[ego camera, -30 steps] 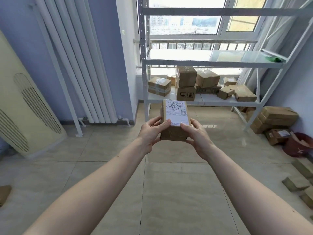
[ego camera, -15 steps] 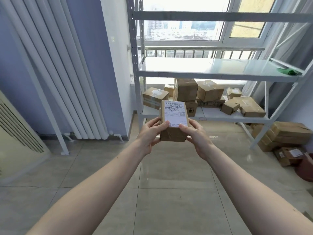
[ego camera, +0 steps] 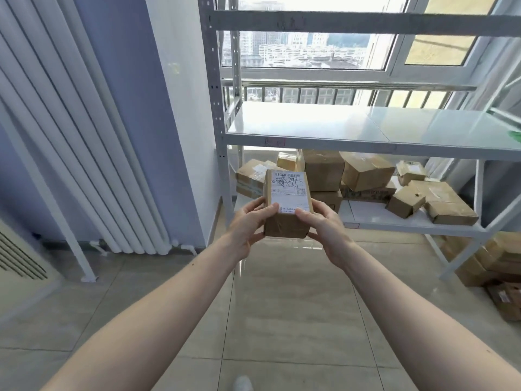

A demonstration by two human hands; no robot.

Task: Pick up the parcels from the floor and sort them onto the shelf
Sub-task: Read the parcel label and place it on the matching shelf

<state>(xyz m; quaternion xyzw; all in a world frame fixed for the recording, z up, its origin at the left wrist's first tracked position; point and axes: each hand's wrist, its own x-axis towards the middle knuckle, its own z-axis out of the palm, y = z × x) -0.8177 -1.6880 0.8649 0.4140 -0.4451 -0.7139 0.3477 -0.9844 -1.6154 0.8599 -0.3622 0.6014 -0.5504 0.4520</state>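
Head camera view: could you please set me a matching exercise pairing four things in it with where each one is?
Things:
1. labelled parcel
2. green item
3. pile of cardboard boxes
4. white radiator

Places:
A. against the blue wall
B. right edge of the middle shelf
C. on the lower shelf
D. between the left hand and right hand

Pairs: 1-D, 2-B, 3-C, 4-A

"Where is the small box (ego camera: 287, 203)?"

"Between the left hand (ego camera: 248, 225) and the right hand (ego camera: 324, 225), in front of the shelf (ego camera: 366, 131)."

"What is on the shelf?"

"A pile of boxes (ego camera: 363, 179) sits on the low board, behind the small box. More boxes (ego camera: 490, 261) lie on the floor (ego camera: 282, 306) to the right. The radiator (ego camera: 93, 136) stands left of the shelf."
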